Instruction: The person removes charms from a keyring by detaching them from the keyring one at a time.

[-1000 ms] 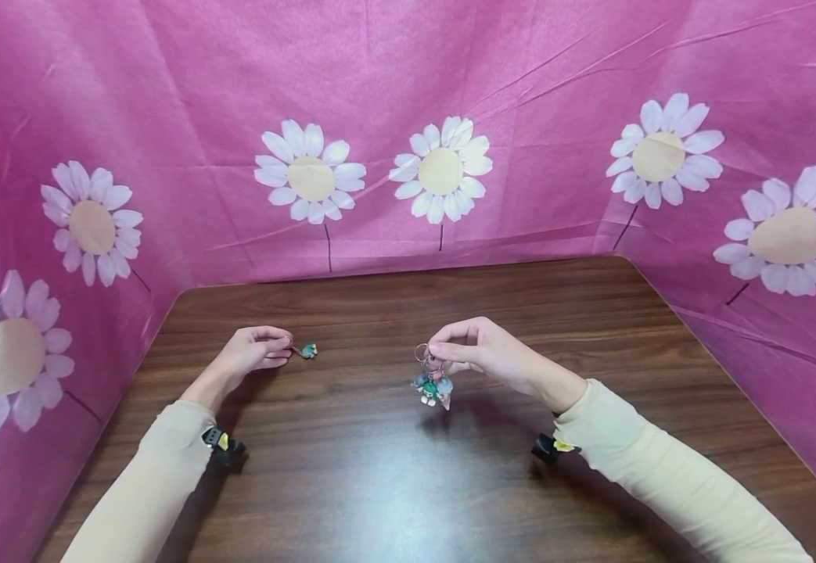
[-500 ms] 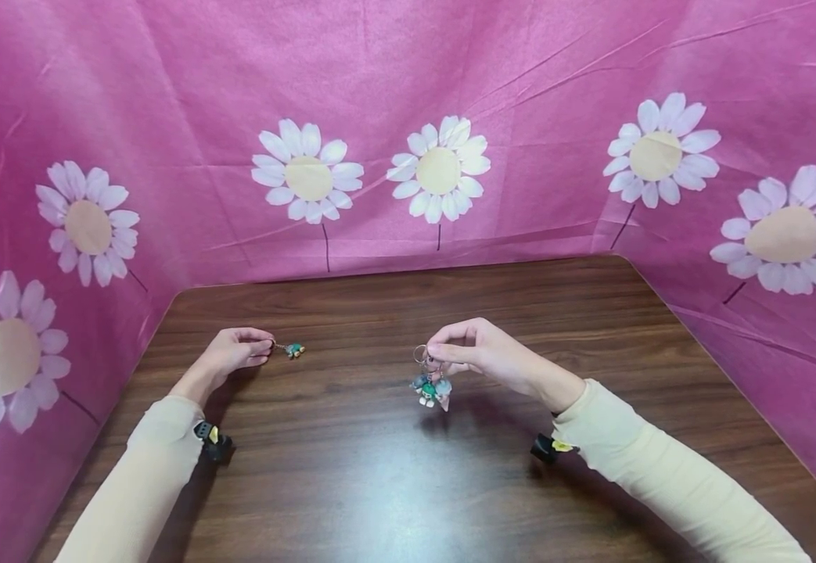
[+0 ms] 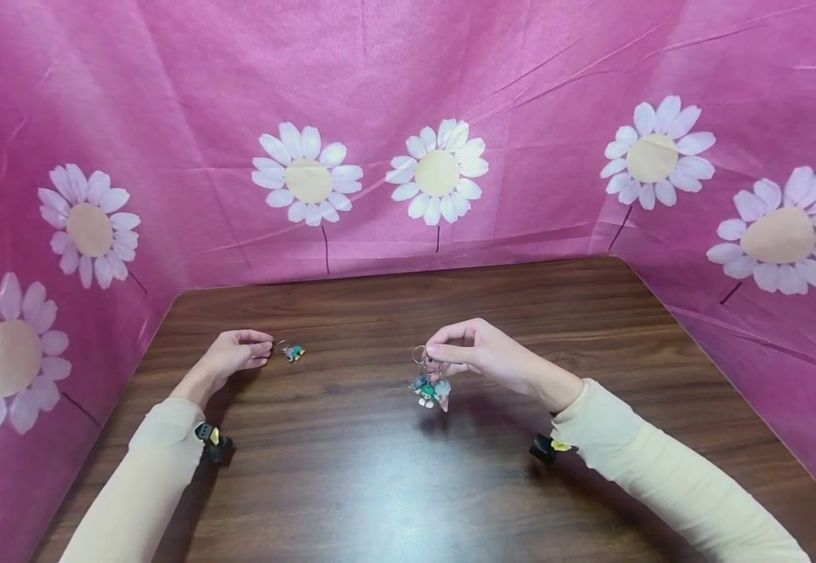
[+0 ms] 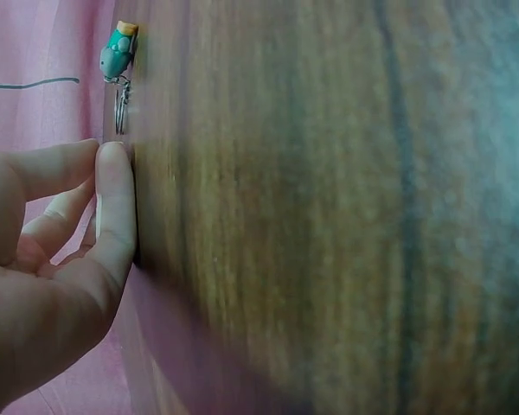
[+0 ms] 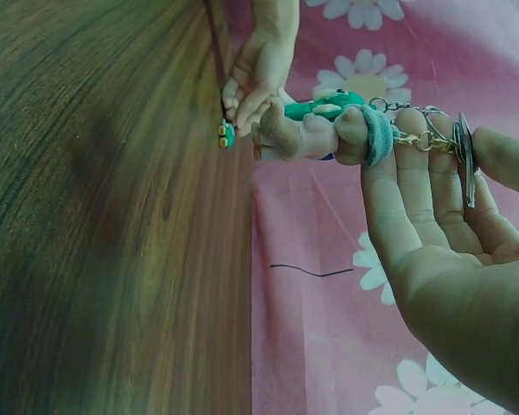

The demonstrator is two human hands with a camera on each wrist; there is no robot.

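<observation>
A small green figure keychain point(image 3: 296, 353) with yellow feet lies on the table at the left. Its metal ring sits just off the fingertips of my left hand point(image 3: 237, 353). In the left wrist view a small gap shows between that ring and the hand, whose thumb and index tips are close together. My right hand point(image 3: 487, 353) pinches the metal rings of a bunch of keychains point(image 3: 427, 392). Their figures, one green with white feet, others bluish and pinkish, hang above the table. In the right wrist view a figure with a teal cap point(image 5: 379, 137) partly hides the green one.
The brown wood-grain table point(image 3: 379, 485) fills the lower view. Pink fabric point(image 3: 379, 70) with white daisies stands round its back and sides. A black wrist camera point(image 3: 217, 446) is strapped near the left cuff, another point(image 3: 543, 448) near the right.
My left hand moved left with the green keychain, then let it go on the table. The right hand and its bunch stayed nearly still.
</observation>
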